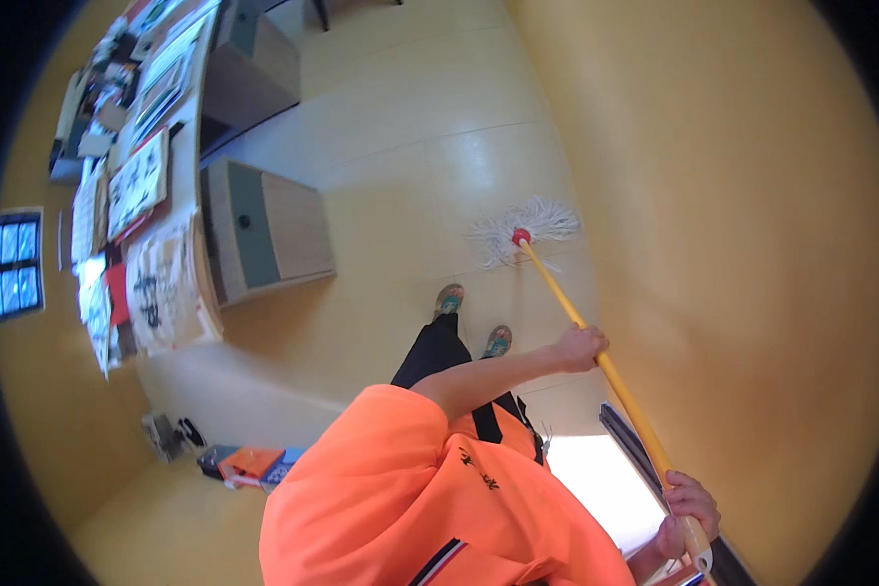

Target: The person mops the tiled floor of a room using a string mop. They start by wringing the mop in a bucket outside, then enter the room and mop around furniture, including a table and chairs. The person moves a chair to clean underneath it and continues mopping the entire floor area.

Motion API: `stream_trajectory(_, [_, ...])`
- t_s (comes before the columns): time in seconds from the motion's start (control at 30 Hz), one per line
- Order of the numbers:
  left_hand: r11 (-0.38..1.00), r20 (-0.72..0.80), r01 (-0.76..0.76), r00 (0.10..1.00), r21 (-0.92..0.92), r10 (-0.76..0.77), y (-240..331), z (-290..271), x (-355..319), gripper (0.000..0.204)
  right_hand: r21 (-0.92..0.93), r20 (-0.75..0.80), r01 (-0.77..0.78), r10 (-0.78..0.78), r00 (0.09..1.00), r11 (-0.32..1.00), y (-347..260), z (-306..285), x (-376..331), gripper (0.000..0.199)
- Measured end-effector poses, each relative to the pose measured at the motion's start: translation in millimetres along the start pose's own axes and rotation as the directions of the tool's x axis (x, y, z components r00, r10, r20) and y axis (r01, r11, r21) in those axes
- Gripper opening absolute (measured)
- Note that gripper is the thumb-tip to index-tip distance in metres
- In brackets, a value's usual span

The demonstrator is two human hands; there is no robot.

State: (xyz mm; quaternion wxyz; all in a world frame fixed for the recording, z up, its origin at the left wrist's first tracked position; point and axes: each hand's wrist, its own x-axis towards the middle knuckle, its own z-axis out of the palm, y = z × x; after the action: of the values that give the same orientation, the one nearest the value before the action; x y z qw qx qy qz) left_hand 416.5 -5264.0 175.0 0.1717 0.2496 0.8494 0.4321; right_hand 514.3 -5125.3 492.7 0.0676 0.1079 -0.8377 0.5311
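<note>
A mop with a yellow handle (636,410) slants from the lower right up toward the middle of the head view. Its white string head (547,223) lies spread on the floor beside the right-hand wall, joined to the handle by a red socket (522,236). My left hand (580,349) is closed round the handle partway along. Close to the handle's near end, my right hand (691,508) wraps round it too. Both of my shoes (449,299) stand on the floor, nearer to me than the mop head.
A long desk (188,107) along the left carries papers with brush writing (156,293) and other clutter. Under it stands a cabinet (298,230) with a green-grey door. Boxes and bags (249,463) lie behind at lower left. The yellow wall (723,215) runs close on the right.
</note>
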Motion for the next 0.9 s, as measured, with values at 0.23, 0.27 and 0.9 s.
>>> stream_trajectory(0.23, [0.984, -0.295, 0.177, 0.94, -0.002, -0.169, -55.4, -13.5, -66.5, 0.014, 0.259, 0.046, 0.078, -0.093, 0.995, 0.963, 53.6, 28.5, -1.0, 0.02])
stream_trajectory(0.27, [0.961, -0.367, 0.274, 0.891, -0.034, -0.267, -63.4, -14.5, -77.7, 0.016, 0.272, 0.083, 0.085, -0.112, 0.99, 0.958, 63.3, 35.2, 0.6, 0.019])
stream_trajectory(0.9, [0.798, -0.732, 0.603, 0.546, 0.006, -0.407, -25.9, 21.9, -221.2, 0.019, 0.557, 0.593, -0.141, -0.273, 0.758, 0.818, 45.1, 81.8, 25.6, 0.016])
